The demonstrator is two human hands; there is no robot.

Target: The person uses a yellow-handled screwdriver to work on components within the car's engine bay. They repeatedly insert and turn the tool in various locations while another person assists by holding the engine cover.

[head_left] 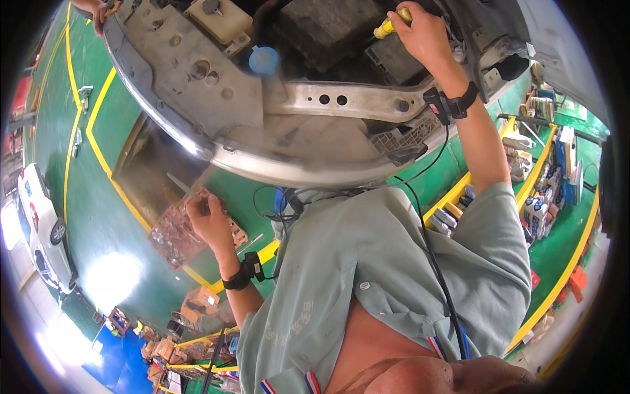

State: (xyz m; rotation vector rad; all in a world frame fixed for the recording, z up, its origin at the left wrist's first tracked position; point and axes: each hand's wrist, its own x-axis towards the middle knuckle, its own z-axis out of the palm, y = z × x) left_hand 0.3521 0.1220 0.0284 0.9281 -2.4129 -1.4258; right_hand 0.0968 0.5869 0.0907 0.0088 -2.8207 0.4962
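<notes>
Inside a workshop with a glossy, yellow-lined green floor (pixel 98 210), leans over an open grey engine bay (pixel 315 131), seen from the head camera. Far left of the grip, shows a parked white car (pixel 41 217); lower right of it, yellow-edged shelving (pixel 551 197) loaded with goods. With the right hand (pixel 423 39), holds a yellow cylindrical tool (pixel 392 25), with fingers wrapped round it, tilting its end down and left. Just below this grip, has a black box-shaped component (pixel 397 59), then a pale metal crossbeam with dark holes (pixel 302 98). Left of the grip, has a round blue plastic cap (pixel 263 60) and a beige plastic reservoir (pixel 226 25). Well below and left, keeps the left hand (pixel 210 223) half-curled, thumb apart; cannot tell of anything held there.
</notes>
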